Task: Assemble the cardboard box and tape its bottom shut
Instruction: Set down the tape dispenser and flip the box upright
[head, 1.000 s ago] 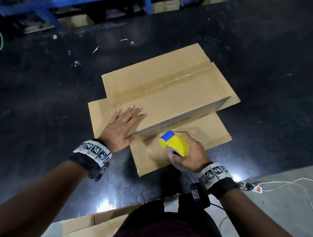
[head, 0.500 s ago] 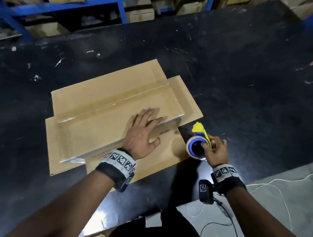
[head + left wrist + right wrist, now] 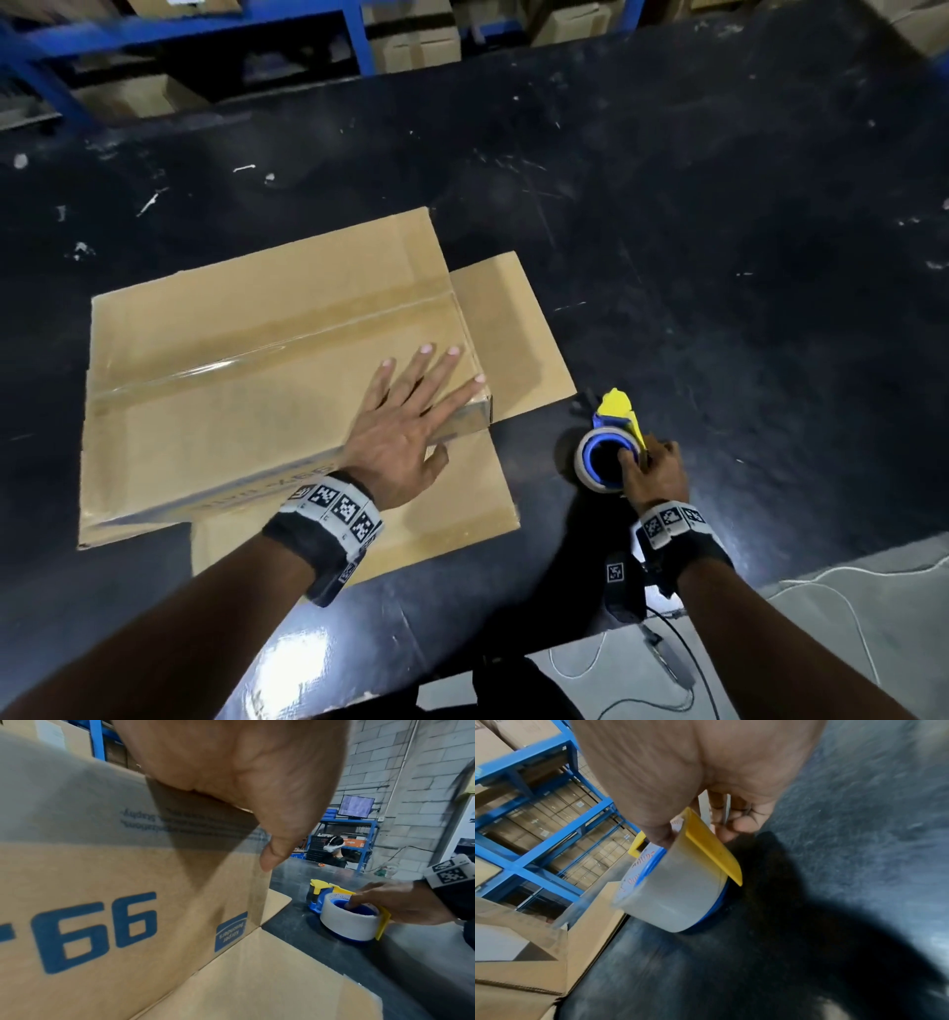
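The cardboard box (image 3: 267, 380) stands upside down on the black table (image 3: 719, 257), with its taped bottom facing up. The left hand (image 3: 405, 437) lies flat on this bottom, near the right corner on the person's side; the fingers are straight and spread, and the thumb hangs over the edge down the side wall. The clear tape (image 3: 257, 354) runs along the middle seam and shines a little. It also folds down over the right end of the box. The open flaps (image 3: 513, 334) of the other end are spread flat on the table around the box. On the side wall I can read blue print, "66", upside down.

The tape dispenser (image 3: 611, 447), yellow and blue with a roll of clear tape, rests on the table just beside the box, to its right and apart from it. The right hand (image 3: 652, 473) holds it: one finger goes inside the blue core, and the other fingers curl around the yellow handle.
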`<move>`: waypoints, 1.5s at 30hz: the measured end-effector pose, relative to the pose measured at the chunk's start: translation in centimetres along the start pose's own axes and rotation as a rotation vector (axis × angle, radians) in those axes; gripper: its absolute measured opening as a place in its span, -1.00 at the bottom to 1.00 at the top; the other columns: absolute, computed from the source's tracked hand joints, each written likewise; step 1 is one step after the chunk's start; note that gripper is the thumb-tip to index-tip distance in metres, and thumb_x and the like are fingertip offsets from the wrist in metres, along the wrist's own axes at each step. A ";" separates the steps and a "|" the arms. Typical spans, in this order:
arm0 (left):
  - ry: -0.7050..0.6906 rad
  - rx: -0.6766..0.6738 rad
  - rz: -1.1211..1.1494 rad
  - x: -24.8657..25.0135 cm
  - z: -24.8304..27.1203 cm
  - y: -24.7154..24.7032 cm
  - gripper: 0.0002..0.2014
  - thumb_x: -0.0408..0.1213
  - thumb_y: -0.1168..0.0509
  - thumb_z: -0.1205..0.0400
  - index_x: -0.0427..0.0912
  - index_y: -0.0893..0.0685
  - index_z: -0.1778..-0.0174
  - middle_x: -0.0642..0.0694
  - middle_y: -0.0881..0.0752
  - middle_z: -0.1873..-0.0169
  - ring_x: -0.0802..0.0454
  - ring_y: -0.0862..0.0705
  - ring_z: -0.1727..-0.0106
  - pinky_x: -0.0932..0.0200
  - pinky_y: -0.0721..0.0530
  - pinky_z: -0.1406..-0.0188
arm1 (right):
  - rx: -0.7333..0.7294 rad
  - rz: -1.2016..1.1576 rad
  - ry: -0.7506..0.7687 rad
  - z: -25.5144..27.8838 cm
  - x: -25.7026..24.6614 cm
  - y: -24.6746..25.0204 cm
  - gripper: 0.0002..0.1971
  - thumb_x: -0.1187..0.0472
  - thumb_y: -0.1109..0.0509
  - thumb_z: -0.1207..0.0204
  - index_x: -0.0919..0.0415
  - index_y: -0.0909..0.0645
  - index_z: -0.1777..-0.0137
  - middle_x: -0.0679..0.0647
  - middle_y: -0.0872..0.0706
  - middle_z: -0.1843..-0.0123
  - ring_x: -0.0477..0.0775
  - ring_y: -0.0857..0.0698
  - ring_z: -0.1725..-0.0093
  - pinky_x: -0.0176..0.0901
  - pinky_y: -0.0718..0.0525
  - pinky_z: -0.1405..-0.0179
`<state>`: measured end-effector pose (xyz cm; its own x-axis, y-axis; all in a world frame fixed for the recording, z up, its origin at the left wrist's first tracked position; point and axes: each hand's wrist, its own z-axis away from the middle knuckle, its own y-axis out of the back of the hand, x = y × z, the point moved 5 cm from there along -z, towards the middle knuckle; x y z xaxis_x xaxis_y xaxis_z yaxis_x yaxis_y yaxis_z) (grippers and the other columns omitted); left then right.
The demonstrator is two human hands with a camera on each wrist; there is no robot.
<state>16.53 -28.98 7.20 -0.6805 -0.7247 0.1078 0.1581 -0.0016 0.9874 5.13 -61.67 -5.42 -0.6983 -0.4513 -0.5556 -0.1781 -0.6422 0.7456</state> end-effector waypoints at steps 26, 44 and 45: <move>0.827 0.296 0.453 -27.1 13.9 10.6 -0.03 0.48 -0.16 -0.32 0.03 -0.56 -0.63 -0.21 -0.44 -0.59 -0.38 -0.51 -0.54 -0.26 -0.46 -0.62 | -0.031 0.123 0.645 2.8 -37.5 -1.8 -0.29 -0.16 -0.58 -0.36 -0.02 -0.50 -0.49 0.09 -0.53 -0.46 0.31 -0.60 -0.40 0.13 -0.64 -0.30; 1.028 -0.130 0.498 -36.5 6.9 8.0 0.15 0.57 -0.44 -0.33 0.09 -0.27 -0.78 -0.14 -0.15 -0.76 -0.31 -0.58 -0.59 -0.18 -0.60 -0.54 | -0.309 0.473 0.449 -3.8 -44.2 -10.0 0.16 -0.59 -0.47 -0.12 -0.17 -0.22 -0.73 -0.01 -0.17 -0.74 0.30 -0.45 -0.62 0.17 -0.52 -0.53; 1.027 -0.126 0.490 -36.4 6.8 8.0 0.13 0.55 -0.46 -0.34 0.07 -0.29 -0.77 -0.15 -0.17 -0.74 -0.32 -0.59 -0.58 -0.18 -0.61 -0.52 | -0.306 0.465 0.448 -3.8 -44.3 -10.0 0.13 -0.56 -0.50 -0.14 -0.13 -0.28 -0.70 0.00 -0.24 -0.68 0.28 -0.51 -0.57 0.12 -0.56 -0.49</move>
<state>37.70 2.09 11.97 0.3705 -0.8870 0.2755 0.3549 0.4093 0.8405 40.45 -37.61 10.30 -0.2910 -0.8898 -0.3515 0.3175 -0.4364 0.8419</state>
